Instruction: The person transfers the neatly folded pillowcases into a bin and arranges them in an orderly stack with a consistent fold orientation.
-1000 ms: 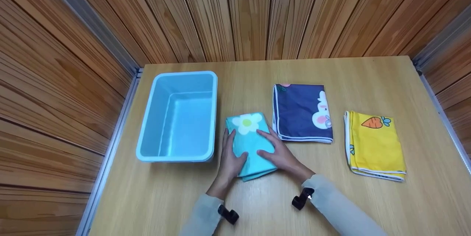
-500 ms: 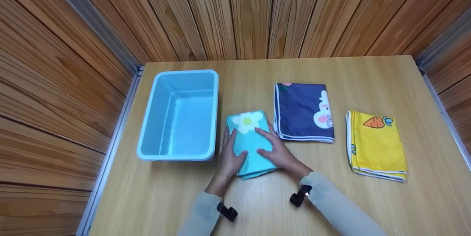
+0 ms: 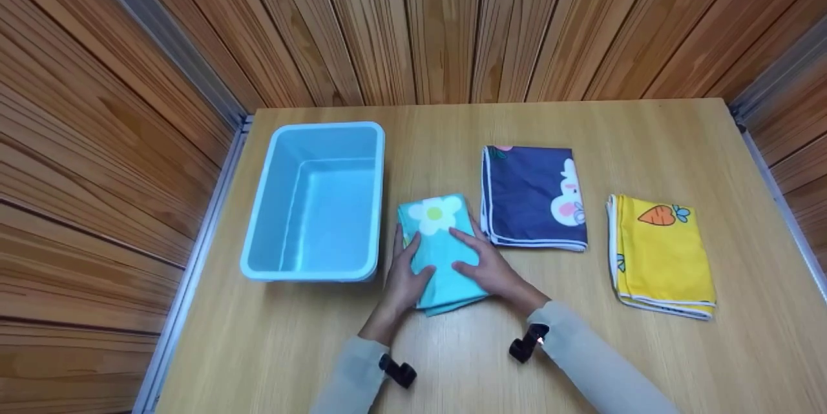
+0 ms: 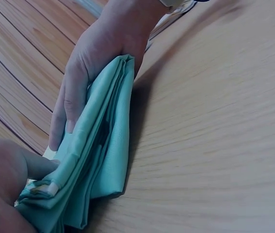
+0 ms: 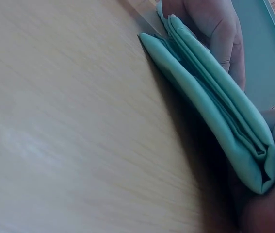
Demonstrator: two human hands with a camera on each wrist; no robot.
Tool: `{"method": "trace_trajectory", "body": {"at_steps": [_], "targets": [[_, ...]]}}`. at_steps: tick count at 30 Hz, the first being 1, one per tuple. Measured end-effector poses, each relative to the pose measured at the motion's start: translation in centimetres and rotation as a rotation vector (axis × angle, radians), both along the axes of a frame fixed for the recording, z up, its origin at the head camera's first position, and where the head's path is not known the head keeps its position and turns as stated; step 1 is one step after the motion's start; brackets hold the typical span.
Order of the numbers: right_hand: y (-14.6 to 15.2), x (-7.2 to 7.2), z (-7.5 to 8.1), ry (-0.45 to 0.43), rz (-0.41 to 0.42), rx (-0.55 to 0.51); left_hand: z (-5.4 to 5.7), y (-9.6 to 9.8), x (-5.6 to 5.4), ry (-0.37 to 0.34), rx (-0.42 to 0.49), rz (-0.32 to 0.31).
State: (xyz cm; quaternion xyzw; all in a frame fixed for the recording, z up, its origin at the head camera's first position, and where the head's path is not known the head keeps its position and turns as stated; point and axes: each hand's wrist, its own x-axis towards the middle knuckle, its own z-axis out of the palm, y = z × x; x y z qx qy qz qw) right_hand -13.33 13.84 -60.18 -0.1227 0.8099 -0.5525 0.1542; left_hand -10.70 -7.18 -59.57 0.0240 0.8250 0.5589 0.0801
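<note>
A folded turquoise cloth (image 3: 439,256) with a white flower print lies between both hands, near the middle of the table. My left hand (image 3: 402,281) grips its left side, thumb on top and fingers along the edge. On the right side, my right hand (image 3: 496,267) holds it with thumb and index finger spread over the top. The left wrist view shows the stacked layers of the cloth (image 4: 81,145) from the near end. In the right wrist view, the fingers of my right hand (image 5: 270,211) reach under the folded cloth (image 5: 215,104).
Left of the hands stands a light blue plastic bin (image 3: 310,276) with nothing in it. A folded navy cloth (image 3: 523,197) with a white rabbit lies behind the right hand. Farther right is a folded yellow cloth (image 3: 662,259) with a carrot. Wood-patterned panels (image 3: 439,26) border the table.
Both hands stay on the turquoise cloth, which keeps its place. The fingertips of my left hand have shifted slightly along its left edge.
</note>
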Motion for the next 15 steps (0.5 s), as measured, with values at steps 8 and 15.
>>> {"method": "trace_trajectory", "body": {"at_steps": [8,15], "targets": [[0.09,-0.02,0.02,-0.021,-0.002,-0.02,0.01,-0.09,-0.09,-0.021,0.015,0.0],[-0.05,-0.06,0.09,-0.039,-0.014,-0.016,0.14,-0.02,0.0,-0.024,0.005,0.008]]}}
